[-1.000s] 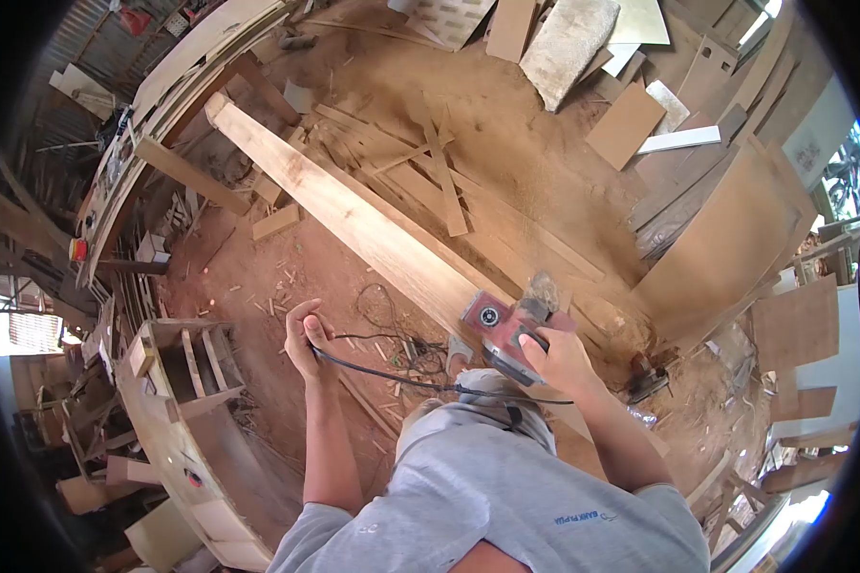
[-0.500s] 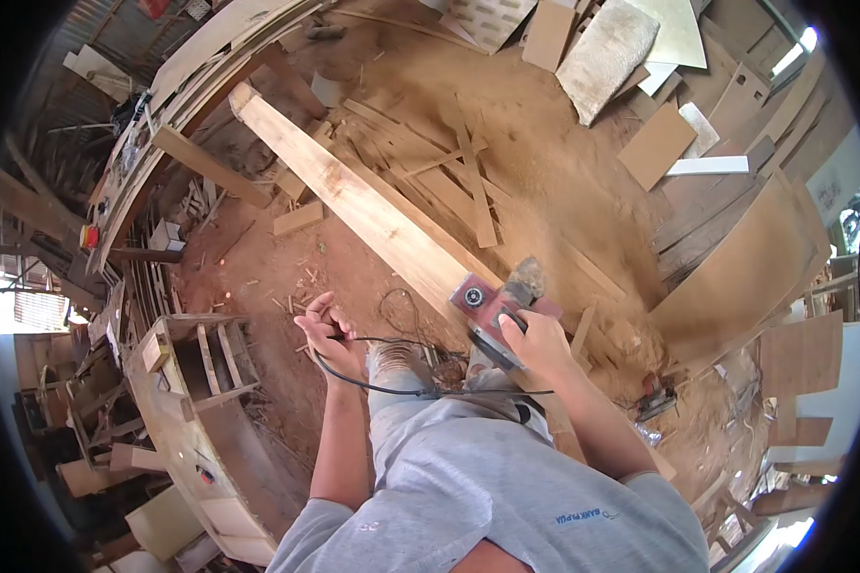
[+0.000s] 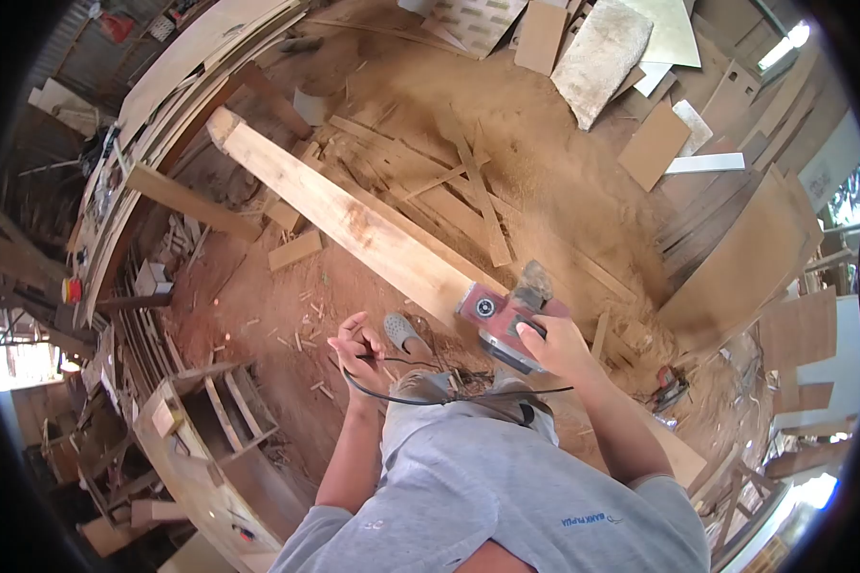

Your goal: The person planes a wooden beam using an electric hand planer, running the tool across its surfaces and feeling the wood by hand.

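My right hand [image 3: 558, 348] is wrapped around the rear handle of a maroon electric planer [image 3: 503, 313], which has a round dial on its front. The planer sits on the near end of a long pale timber beam [image 3: 358, 224] that slants away to the upper left. A grey, dusty piece sticks out from the planer's far side. Off to the left, my left hand [image 3: 357, 346] is raised with fingers curled around a black power cord [image 3: 420, 399]. The cord loops down across my waist toward the right forearm.
Fine dust hangs over sawdust and wood offcuts [image 3: 483, 201] beyond the beam. A wooden cabinet frame [image 3: 222, 420] stands at lower left, a curved bench [image 3: 143, 143] at upper left. Another red tool [image 3: 672, 390] lies at right. Boards [image 3: 657, 145] lean at upper right.
The planer and my right hand have shifted slightly right. My left hand has moved right and a little down with the cord. A grey clog now shows ahead of my legs.
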Motion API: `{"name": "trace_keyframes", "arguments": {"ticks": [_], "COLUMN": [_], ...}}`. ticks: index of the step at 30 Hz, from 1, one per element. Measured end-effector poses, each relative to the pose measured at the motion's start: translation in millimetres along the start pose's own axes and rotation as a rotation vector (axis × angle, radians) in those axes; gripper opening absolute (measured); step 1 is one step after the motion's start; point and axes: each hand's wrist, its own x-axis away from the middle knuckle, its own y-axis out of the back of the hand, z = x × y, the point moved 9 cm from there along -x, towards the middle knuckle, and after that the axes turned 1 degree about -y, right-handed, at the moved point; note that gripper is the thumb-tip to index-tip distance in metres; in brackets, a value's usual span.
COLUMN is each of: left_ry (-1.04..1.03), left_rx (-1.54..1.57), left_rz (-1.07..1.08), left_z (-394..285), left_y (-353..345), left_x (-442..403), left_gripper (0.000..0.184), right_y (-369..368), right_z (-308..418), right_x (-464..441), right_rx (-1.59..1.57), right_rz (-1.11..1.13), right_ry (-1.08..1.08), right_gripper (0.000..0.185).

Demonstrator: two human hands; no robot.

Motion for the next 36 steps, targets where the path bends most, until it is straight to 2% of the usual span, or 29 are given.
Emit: {"name": "trace_keyframes", "arguments": {"ticks": [5, 9, 10, 13, 16, 19, 22, 26, 31, 34, 36], "left_ry": [-0.046, -0.218, -0.188, -0.225, -0.116, -0.025, -0.1, -0.167, -0.058, 0.082, 0.213], "left_rx": [-0.072, -0.282, -0.214, -0.291, -0.33, -0.524, -0.634, -0.632, -0.751, -0.566, -0.366], "left_rz": [0.188, 0.321, 0.348, 0.425, 0.421, 0.442, 0.481, 0.535, 0.644, 0.652, 0.631], "left_z": [-4.9, -35.2, -34.8, -48.0, -44.3, -32.9, -53.0, -71.3, -88.4, -83.4, -73.1], "left_y": [23.6, 28.5, 31.9, 32.5, 38.4, 46.5, 41.7, 43.1, 52.4, 60.6, 72.1], "left_x": [-71.5, -117.3, -125.2, -148.0, -165.7, -185.6, -201.4, -222.5, -248.8, -262.2, -272.0], "left_gripper": [0.093, 0.085, 0.068, 0.051, 0.044, 0.032, 0.032, 0.032, 0.049, 0.057, 0.044], "right_y": [-20.3, -37.0, -40.2, -47.7, -56.8, -67.0, -79.9, -96.3, -109.9, -120.9, -124.0], "right_z": [45.4, 68.8, 74.2, 93.9, 112.9, 130.1, 143.4, 156.8, 193.9, 206.3, 218.6], "right_x": [-39.8, -67.4, -74.3, -92.1, -110.0, -129.1, -148.6, -180.9, -215.0, -234.8, -246.6], "right_rx": [0.033, 0.036, 0.035, 0.038, 0.031, 0.019, 0.03, 0.041, 0.004, 0.001, 0.021], "right_rz": [0.02, 0.04, 0.034, 0.024, 0.01, 0.008, 0.046, 0.042, 0.042, 0.065, 0.089], "right_ry": [-0.034, -0.061, -0.06, -0.051, -0.034, -0.034, -0.061, -0.043, -0.034, -0.041, -0.032], "right_gripper": [0.048, 0.046, 0.046, 0.044, 0.042, 0.044, 0.048, 0.051, 0.053, 0.053, 0.052]}}
